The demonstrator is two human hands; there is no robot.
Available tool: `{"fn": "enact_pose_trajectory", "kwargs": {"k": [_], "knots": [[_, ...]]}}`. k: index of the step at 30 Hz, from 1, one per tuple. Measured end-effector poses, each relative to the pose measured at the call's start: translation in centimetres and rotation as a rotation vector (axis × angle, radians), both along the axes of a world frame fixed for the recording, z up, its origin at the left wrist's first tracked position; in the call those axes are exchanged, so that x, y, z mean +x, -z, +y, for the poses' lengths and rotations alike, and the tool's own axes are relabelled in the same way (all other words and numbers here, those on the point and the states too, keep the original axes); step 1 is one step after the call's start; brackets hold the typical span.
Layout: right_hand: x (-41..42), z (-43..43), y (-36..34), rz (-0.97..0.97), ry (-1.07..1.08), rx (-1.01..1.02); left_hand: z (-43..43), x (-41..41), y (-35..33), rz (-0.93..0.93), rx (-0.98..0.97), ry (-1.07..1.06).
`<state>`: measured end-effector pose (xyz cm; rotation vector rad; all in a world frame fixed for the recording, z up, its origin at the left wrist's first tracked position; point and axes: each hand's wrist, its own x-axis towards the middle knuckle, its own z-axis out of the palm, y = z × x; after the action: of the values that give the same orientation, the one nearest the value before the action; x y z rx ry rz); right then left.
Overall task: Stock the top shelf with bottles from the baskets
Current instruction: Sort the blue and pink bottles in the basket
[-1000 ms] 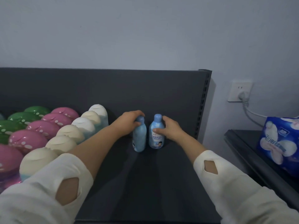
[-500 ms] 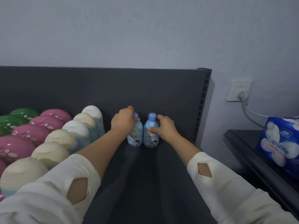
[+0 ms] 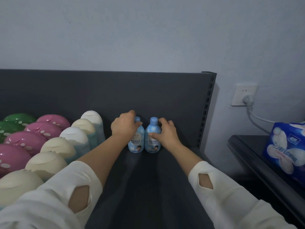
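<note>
Looked dim and flat, with a cool grey-blue cast over the wall [image 3: 148, 38] and the dark shelf [image 3: 148, 195]. Seemed lit from the left and above: threw a soft shadow of the post [image 3: 206, 113] at the shelf's right edge onto the wall beside it, and faint streaks along the shelf toward its front edge. Showed small glints only on the pink caps [image 3: 54, 120] and green caps [image 3: 19, 117]. Left the print on the bottles [image 3: 152, 136] too soft to read. Stretched and softened the sleeves [image 3: 231, 204] at the bottom corners; tilted the outlet [image 3: 244, 95] near the right side.
</note>
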<state>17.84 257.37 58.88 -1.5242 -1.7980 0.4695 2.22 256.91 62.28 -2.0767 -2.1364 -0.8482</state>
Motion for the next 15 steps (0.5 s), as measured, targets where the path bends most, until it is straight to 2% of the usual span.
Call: {"fn": "enact_pose_trajectory", "kwargs": {"k": [6,15], "knots": [[0.1,-0.8,-0.9,-0.045,0.0,-0.032,-0.7,-0.2,-0.1,-0.011,-0.002,0.036],[-0.7,-5.2,-2.3,-0.277,0.189,0.154,-3.6,-1.2,-0.3,0.115,0.134,0.151]]}}
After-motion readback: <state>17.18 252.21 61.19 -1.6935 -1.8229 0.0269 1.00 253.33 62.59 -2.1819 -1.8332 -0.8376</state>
